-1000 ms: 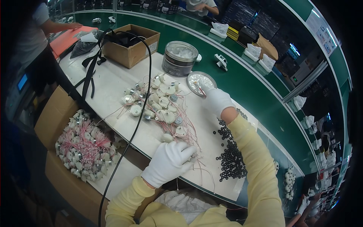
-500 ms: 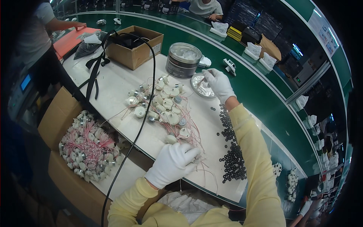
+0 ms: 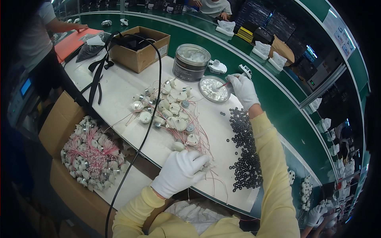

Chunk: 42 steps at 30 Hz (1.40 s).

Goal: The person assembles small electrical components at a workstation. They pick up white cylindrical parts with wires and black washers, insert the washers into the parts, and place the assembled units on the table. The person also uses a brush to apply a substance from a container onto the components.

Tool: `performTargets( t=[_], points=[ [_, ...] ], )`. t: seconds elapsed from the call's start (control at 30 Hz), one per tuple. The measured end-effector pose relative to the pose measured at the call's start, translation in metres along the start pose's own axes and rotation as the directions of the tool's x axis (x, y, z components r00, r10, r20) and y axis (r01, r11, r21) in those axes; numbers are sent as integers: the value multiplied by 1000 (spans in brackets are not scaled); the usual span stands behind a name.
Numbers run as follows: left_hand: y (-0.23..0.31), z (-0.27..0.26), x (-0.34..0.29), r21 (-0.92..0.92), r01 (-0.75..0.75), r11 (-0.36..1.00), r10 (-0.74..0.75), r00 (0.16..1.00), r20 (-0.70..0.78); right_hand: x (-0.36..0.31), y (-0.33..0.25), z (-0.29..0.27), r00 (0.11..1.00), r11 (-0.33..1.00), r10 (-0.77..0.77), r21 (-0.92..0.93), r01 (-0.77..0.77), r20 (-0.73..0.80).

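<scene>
My right hand (image 3: 243, 90), in a white glove, pinches a thin reddish stick (image 3: 224, 85) whose tip reaches into white paste in a shallow round dish (image 3: 203, 93). Whether the stick ends in a brush I cannot tell. Near the table's front edge, my gloved left hand (image 3: 180, 171) is closed, fingertips together around something mostly hidden; pink wires run out beside it. Just beyond it lies a loose pile of small white geared motors (image 3: 177, 123) with pink wires. Many small black rings (image 3: 247, 168) are spread left of my right forearm.
Behind the dish stands a large tin (image 3: 191, 65) of pale paste. A cardboard box (image 3: 139, 51) and black straps are at the far left. An open carton (image 3: 67, 184) of wired motors stands lower left. A black cable (image 3: 159, 85) crosses the view. Other people work beyond.
My right hand has moved right and slightly nearer, uncovering more of the dish and showing the stick. The left hand stays nearly in place.
</scene>
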<state>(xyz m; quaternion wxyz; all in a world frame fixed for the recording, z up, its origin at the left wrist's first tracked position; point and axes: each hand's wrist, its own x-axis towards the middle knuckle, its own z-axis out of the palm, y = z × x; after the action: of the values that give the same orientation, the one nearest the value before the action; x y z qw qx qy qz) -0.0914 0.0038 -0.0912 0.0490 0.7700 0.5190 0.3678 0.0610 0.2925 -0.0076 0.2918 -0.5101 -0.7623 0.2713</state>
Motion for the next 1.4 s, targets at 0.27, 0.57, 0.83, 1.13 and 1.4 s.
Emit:
performTargets(
  t=[0.27, 0.57, 0.83, 1.13, 1.4],
  points=[
    [0, 0, 1, -11, 7, 1000, -6, 1000, 20, 9, 10, 14, 998, 998, -59, -31, 57, -39],
    [-2, 1, 0, -15, -3, 1000, 3, 1000, -5, 14, 16, 19, 989, 983, -135, -131, 127, -54],
    [0, 0, 1, -22, -1, 1000, 1, 1000, -1, 14, 20, 25, 995, 983, -84, -169, 74, -53],
    [-1, 0, -1, -8, 7, 1000, -7, 1000, 4, 5, 5, 24, 999, 992, -36, -118, 34, -13],
    [1, -1, 2, -35, 6, 999, -6, 1000, 5, 11, 18, 18, 1000, 999, -14, -44, 13, -16]
  ],
)
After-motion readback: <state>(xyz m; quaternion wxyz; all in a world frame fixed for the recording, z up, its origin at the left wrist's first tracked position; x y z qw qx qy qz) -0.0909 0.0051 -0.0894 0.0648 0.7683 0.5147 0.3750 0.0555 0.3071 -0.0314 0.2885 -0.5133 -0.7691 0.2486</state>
